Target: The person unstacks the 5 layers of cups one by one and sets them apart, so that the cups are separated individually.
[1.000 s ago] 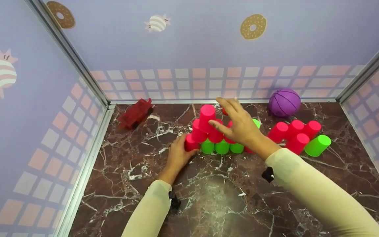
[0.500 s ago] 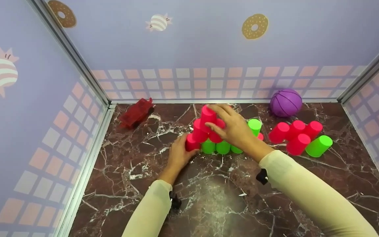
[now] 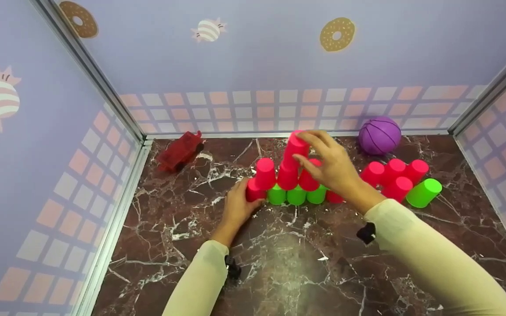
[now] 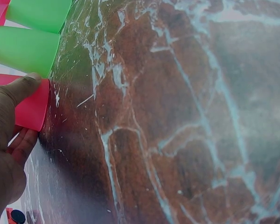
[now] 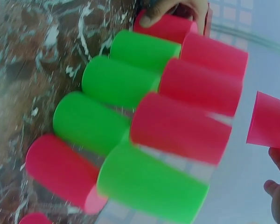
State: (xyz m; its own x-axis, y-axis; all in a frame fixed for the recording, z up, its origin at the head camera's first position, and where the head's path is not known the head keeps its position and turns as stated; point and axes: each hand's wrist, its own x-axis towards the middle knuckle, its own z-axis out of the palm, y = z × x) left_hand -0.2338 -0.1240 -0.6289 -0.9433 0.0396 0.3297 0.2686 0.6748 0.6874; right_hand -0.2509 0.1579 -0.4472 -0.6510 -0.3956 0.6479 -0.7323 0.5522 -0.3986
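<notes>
My right hand (image 3: pixel 334 164) grips a pinkish-red cup (image 3: pixel 296 147) between thumb and fingers. In the right wrist view that held cup (image 5: pixel 268 122) hangs apart from the upper row of upside-down cups. The upper row has red cups (image 5: pixel 200 86) and a green cup (image 5: pixel 151 182) at its right end, which the right hand hides in the head view. Below them stand green cups (image 3: pixel 296 196) with a red cup on either side. My left hand (image 3: pixel 238 204) holds the leftmost red cup (image 4: pixel 32 107) of the bottom row, thumb in front and fingers behind.
To the right, several red cups (image 3: pixel 397 188) and a green cup (image 3: pixel 424 193) stand upside down. A purple ball (image 3: pixel 380 135) rests by the back wall. A dark red toy (image 3: pixel 181 151) lies at the back left. Patterned walls (image 3: pixel 253 112) enclose the marbled surface (image 3: pixel 279 263).
My right hand has closed on the top red cup, lifted it off the left pair of upper-row cups and carried it to the right. My left hand has stayed on its cup.
</notes>
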